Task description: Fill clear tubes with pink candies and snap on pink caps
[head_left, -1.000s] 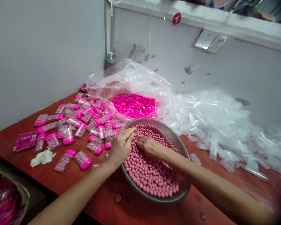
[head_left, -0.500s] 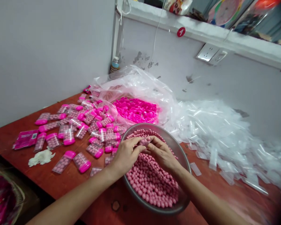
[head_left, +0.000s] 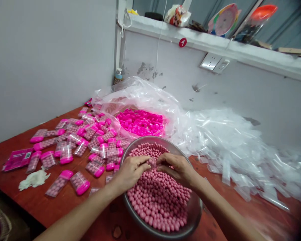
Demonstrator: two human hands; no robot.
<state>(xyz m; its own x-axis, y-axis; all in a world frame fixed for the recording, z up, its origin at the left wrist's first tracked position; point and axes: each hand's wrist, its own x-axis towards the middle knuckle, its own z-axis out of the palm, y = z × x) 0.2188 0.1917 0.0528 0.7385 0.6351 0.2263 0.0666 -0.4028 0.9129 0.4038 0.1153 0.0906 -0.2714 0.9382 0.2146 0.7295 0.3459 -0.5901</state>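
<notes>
My left hand [head_left: 132, 170] is closed, its thumb and forefinger pinching a small clear plastic container [head_left: 152, 163] with pink balls in it. Close to the container's right end is my right hand [head_left: 177, 166], its fingers bent toward the thumb; what lies at their tips is hidden. Both hands are above a grey metal bowl [head_left: 125, 201] holding many round pink balls [head_left: 158, 201]. To the left of the bowl lie several filled clear containers with pink caps [head_left: 80, 183], some heaped together.
Behind the bowl, a clear plastic bag [head_left: 145, 88] surrounds loose pink caps [head_left: 140, 122]. A large pile of clear empty containers [head_left: 223, 140] covers the right side of the red table [head_left: 102, 214]. At left lie a pink packet [head_left: 17, 159] and a crumpled white scrap [head_left: 34, 179].
My right fingers have drawn slightly away from the container, while my left hand keeps holding it. The whole view has shifted, so the table sits lower and further left.
</notes>
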